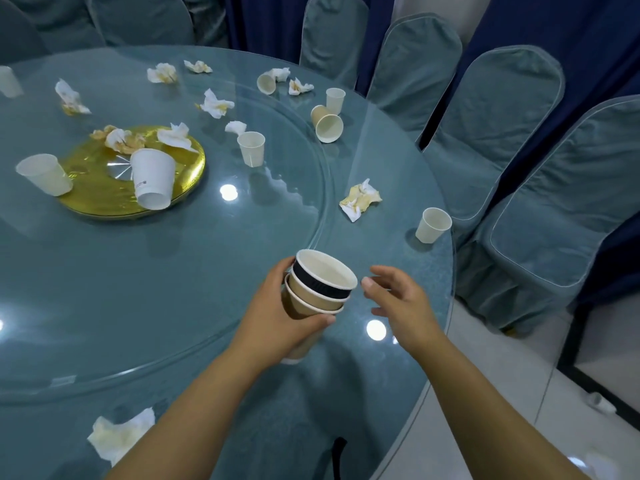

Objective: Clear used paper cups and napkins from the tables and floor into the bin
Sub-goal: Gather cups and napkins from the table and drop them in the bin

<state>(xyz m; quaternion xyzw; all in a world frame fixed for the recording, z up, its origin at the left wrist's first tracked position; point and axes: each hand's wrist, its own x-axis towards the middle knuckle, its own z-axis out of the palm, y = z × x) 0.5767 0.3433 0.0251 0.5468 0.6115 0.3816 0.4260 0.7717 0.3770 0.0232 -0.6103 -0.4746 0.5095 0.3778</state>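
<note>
While the left hand (277, 317) curls its fingers and thumb round a stack of nested paper cups (320, 289), held tilted over the near side of the glass table (207, 271), the right hand (398, 299) hovers just beside the stack's rim, fingers loosely spread, gripping nothing; the top cup, black-sleeved, shows only its pale inner wall; a small white cup (433, 225) stands upright near the table's right edge, a stained napkin (360, 200) crumpled near it; farther left, over the gold disc (104, 199), a large white cup (152, 180) lies tipped beside crumpled tissues (121, 138).
</note>
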